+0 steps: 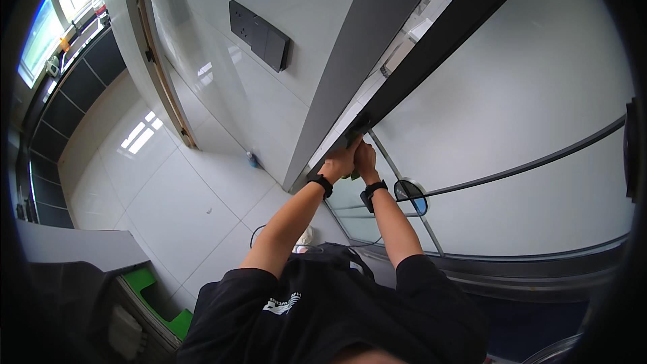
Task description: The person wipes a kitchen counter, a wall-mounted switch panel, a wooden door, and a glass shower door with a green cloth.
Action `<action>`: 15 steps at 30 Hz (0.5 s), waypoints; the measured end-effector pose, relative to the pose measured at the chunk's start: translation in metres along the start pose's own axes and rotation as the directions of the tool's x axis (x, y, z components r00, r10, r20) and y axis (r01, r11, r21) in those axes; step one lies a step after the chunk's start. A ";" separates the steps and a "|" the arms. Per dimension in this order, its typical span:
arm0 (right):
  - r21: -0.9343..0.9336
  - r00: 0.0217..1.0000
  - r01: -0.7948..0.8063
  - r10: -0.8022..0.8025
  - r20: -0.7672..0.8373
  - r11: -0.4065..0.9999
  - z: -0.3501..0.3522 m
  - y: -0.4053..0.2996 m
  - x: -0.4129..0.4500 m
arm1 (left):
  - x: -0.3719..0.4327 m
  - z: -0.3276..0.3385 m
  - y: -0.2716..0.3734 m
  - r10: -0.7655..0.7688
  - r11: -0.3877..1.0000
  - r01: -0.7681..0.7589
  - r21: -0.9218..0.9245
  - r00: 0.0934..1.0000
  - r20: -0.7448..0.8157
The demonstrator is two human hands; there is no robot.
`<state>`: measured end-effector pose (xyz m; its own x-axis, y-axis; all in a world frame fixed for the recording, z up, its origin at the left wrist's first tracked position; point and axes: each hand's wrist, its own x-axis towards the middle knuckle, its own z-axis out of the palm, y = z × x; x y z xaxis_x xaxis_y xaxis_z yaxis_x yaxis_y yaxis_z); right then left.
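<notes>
My left hand [339, 163] and my right hand [365, 157] are close together at the black frame of a sliding door [434, 45]. Both hands are closed around a green cloth [351, 176], which shows in small pieces below and above the fingers. A dark part of the frame, perhaps a handle, lies just beyond the fingertips. Most of the cloth is hidden by the hands. Each wrist wears a black band. The door's pale frosted panel [505, 86] with thin metal bars fills the right side.
A grey wall with a black socket and switch plate [259, 35] stands left of the door. A small blue bottle [251, 159] is on the white tiled floor [187, 207] by the wall. A green-edged bin or box [139, 280] sits lower left. A kitchen counter [83, 83] curves along the far left.
</notes>
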<state>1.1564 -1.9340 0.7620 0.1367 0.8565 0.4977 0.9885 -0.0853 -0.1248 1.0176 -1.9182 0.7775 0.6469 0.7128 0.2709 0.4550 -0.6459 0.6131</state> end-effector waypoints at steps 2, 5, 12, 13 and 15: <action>0.028 1.000 0.003 -0.002 -0.010 1.000 -0.002 -0.007 0.004 | 0.002 -0.002 -0.004 -0.015 1.000 0.015 -0.001 1.000 0.016; 0.042 0.998 0.035 -0.033 -0.048 0.999 -0.002 0.000 0.003 | 0.006 -0.002 0.003 -0.032 0.999 0.031 0.011 0.998 0.049; 0.031 0.997 0.030 -0.028 -0.066 0.999 -0.004 0.019 -0.002 | 0.007 0.008 0.024 -0.011 0.998 0.010 0.054 1.000 0.011; 0.040 0.997 0.029 -0.026 -0.075 0.999 -0.005 0.018 -0.003 | 0.007 0.007 0.025 0.001 0.998 0.000 0.063 1.000 -0.016; 0.084 0.992 0.012 -0.001 -0.130 0.996 -0.005 0.019 -0.005 | 0.007 0.006 0.030 -0.002 0.997 0.001 0.079 1.000 0.004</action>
<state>1.1751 -1.9425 0.7619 0.1425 0.7832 0.6052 0.9812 -0.0316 -0.1902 1.0396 -1.9338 0.7931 0.6486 0.7128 0.2668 0.5031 -0.6646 0.5525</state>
